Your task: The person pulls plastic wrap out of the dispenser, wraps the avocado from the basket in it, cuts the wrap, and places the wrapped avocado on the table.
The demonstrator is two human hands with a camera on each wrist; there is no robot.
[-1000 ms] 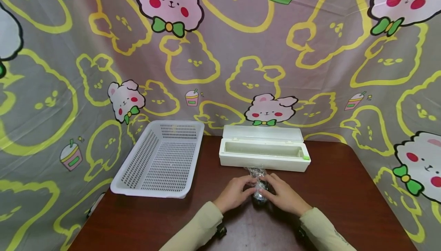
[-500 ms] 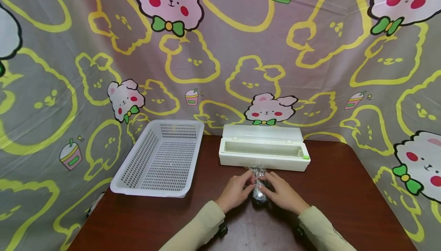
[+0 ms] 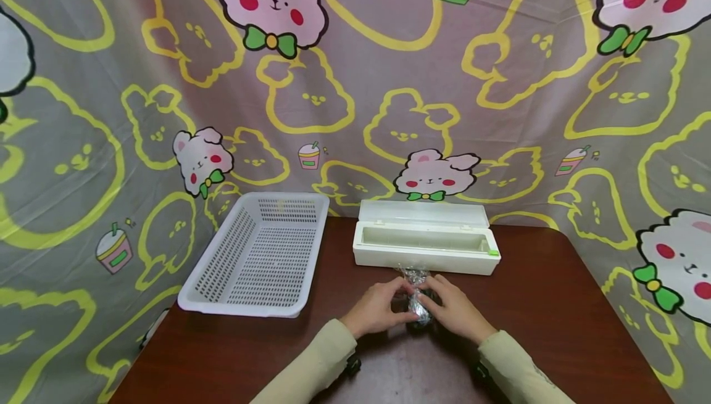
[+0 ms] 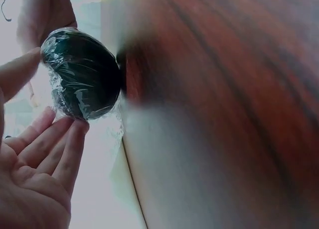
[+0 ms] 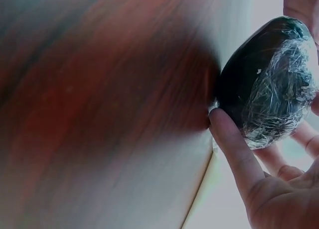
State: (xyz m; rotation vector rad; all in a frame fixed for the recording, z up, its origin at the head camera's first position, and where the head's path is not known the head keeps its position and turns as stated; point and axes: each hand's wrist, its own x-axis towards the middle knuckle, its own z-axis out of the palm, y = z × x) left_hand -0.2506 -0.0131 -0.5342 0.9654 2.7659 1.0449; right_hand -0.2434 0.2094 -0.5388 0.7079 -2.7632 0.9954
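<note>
A dark green avocado (image 3: 420,317) wrapped in crinkled cling film (image 5: 289,84) rests on the table between both hands. In the left wrist view, my left hand (image 4: 45,164) holds the avocado (image 4: 92,72) with the thumb on one side and fingertips on another. My right hand (image 3: 457,310) grips it from the right; in the right wrist view, one finger (image 5: 237,152) lies along its lower side near the tabletop. Loose film sticks out at the far end, close to a white cling film dispenser (image 3: 428,261) whose lid stands up.
A white perforated plastic basket (image 3: 239,310) stands on the left of the dark wooden table (image 3: 544,305). Behind the table hangs a patterned cloth (image 3: 344,83). A green slider (image 3: 493,253) sits at the dispenser's right end.
My left thumb has moved down toward the near end of the avocado, so the left hand spreads wider. The right hand has barely shifted, and the basket and dispenser stay put.
</note>
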